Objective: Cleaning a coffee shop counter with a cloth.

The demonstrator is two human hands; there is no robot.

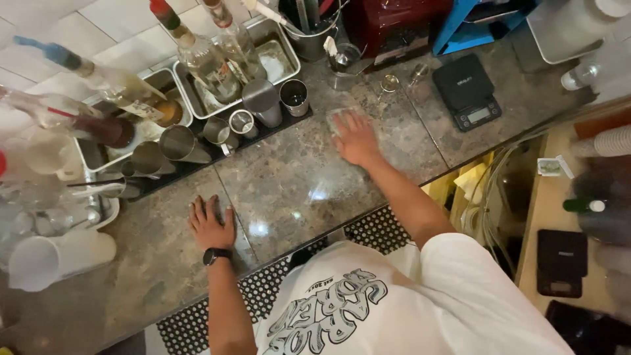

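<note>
The fingers of the right hand (355,137) are spread and reach over a clear glass (337,119) on the stone counter (289,190); they touch its rim, but whether they grip it I cannot tell. The left hand (210,222) lies flat on the counter, fingers apart, holding nothing, with a black watch (216,255) on the wrist. Behind the glass, steel cups (263,102) stand on a dark mat, and bottles (204,59) stand in metal trays. A black scale (468,91) sits to the right, well apart from the glass.
</note>
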